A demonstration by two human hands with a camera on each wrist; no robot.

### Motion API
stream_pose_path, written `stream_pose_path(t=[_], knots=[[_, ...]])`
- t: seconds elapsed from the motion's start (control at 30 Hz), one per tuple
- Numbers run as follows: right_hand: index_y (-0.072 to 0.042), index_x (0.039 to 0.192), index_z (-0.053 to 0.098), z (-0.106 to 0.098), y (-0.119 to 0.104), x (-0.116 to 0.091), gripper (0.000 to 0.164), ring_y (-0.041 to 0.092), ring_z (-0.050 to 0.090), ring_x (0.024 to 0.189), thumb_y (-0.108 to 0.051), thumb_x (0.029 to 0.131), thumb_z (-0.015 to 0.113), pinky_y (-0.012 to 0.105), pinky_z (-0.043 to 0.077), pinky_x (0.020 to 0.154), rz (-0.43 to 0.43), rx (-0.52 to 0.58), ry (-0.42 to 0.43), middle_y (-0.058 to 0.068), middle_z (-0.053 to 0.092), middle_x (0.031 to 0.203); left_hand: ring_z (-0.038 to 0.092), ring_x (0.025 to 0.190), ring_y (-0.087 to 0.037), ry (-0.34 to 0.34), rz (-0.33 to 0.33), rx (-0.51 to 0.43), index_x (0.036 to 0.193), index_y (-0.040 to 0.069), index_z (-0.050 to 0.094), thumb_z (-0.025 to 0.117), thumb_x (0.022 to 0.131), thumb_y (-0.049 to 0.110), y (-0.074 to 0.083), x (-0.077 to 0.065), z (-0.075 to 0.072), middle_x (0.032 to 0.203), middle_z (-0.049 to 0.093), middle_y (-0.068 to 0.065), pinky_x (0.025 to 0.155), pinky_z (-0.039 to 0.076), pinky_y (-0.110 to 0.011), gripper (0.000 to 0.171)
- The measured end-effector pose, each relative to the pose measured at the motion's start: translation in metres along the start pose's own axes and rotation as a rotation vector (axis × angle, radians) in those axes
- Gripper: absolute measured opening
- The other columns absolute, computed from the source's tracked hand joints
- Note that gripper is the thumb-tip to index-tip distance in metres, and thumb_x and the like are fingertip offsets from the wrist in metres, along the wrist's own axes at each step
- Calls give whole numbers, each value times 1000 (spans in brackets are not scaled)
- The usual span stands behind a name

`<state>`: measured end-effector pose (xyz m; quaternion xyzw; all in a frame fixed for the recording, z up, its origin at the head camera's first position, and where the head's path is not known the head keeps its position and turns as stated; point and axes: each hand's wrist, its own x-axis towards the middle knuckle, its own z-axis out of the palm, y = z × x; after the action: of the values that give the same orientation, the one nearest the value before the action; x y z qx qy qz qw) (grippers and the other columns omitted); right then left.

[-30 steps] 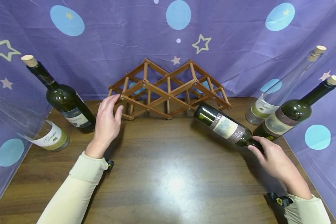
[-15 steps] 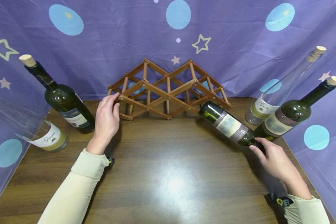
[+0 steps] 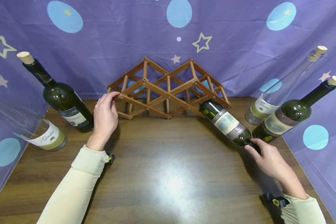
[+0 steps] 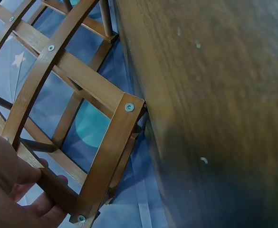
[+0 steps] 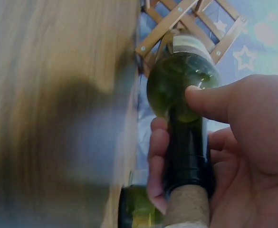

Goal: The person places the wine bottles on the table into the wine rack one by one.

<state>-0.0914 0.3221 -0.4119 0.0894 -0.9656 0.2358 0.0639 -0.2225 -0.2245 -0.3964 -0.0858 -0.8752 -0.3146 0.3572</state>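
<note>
A wooden lattice wine rack [image 3: 169, 96] stands at the back of the table. My left hand [image 3: 105, 116] holds its left end; in the left wrist view the thumb and fingers [image 4: 43, 204] lie on either side of a slat. My right hand [image 3: 270, 160] grips a dark green wine bottle [image 3: 226, 123] by its neck, the cork [image 5: 188, 204] toward me in the right wrist view. The bottle lies slanted, its base at the lower right opening of the rack. How far the base is inside cannot be told.
On the right stand a clear corked bottle [image 3: 264, 107] and a green corked bottle [image 3: 285, 119], close to my right hand. A dark corked bottle [image 3: 70, 109] and a clear bottle [image 3: 49, 137] stand on the left. A purple curtain [image 3: 226, 37] surrounds the wooden table [image 3: 168, 161].
The held bottle has shifted right, and its base has turned toward the rack's lower right opening. My left hand has moved slightly up and left along the rack's end.
</note>
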Motion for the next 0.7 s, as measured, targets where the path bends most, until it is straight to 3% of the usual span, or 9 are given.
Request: stream_pose_path(t=[0.17,0.3,0.47,0.7], knots=[[4,119,59,-2,-15,1,41,32,65,80,-33,102,55,48,49,73,48,22,-85,13,68,86,61,99,-37,7,-1,5,118,7,69,53,94,-8,-1,0,1,108,67,-14,85,46,-48,33],[-3,110,60,-1,-27,3,37,15,58,63,-39,102,55,34,46,58,92,71,-154,-1,62,69,61,99,-36,9,-7,11,118,8,69,53,94,-8,-2,0,2,107,67,-13,85,46,-47,33],[-9,94,60,4,-38,8,35,13,57,55,-43,100,57,30,45,47,105,148,-211,-2,62,65,61,100,-37,10,-10,13,117,7,69,53,94,-8,-1,-1,1,107,67,-14,85,46,-48,31],[-13,84,58,12,-50,19,36,13,49,56,-46,99,57,30,39,50,59,125,-207,-5,52,63,61,101,-37,8,-16,12,118,6,69,54,94,-8,1,0,1,109,68,-13,86,46,-48,31]])
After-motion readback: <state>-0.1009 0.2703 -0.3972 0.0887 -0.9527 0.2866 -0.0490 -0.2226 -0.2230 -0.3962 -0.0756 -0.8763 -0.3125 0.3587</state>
